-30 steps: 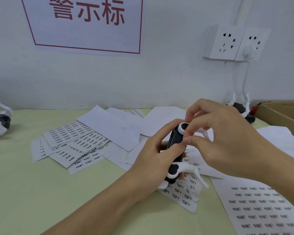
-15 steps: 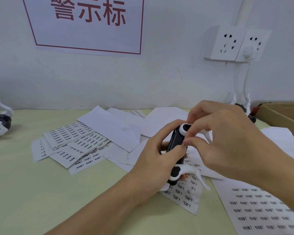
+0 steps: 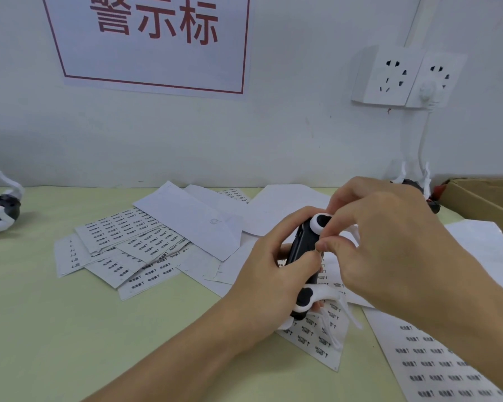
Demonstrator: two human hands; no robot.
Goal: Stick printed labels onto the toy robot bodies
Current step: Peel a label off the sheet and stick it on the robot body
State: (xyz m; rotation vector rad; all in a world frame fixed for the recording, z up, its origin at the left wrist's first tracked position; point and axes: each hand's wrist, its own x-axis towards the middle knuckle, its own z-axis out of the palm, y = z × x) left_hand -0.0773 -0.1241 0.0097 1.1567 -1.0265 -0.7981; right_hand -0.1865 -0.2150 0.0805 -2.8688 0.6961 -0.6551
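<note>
Lying nearest you at the lower right is a label sheet (image 3: pixel 436 369) printed with rows of small black text, blurred at this edge of the view. Just beyond it, a smaller label sheet (image 3: pixel 317 340) sits under your hands on the pale green table (image 3: pixel 70 329). Your left hand (image 3: pixel 273 274) wraps its fingers around the black-and-white toy robot body (image 3: pixel 302 245), holding it upright above that smaller sheet, with the toy's white curved legs sticking out to the right. Your right hand (image 3: pixel 389 245) is curled, thumb and forefinger pinched together against the toy's upper right side; it may be pressing a label there, but the label itself is too small to make out.

Farther left, a loose heap of label sheets (image 3: pixel 122 250) and blank white backing papers (image 3: pixel 186 219) fans across the table. A second toy robot (image 3: pixel 0 207) lies at the far left edge, well apart from your hands. A cardboard box (image 3: pixel 488 204) stands at the right, another toy (image 3: pixel 413 187) peeking behind your right hand. On the wall hang a red-lettered sign (image 3: pixel 154 42) and two white sockets (image 3: pixel 404 79).
</note>
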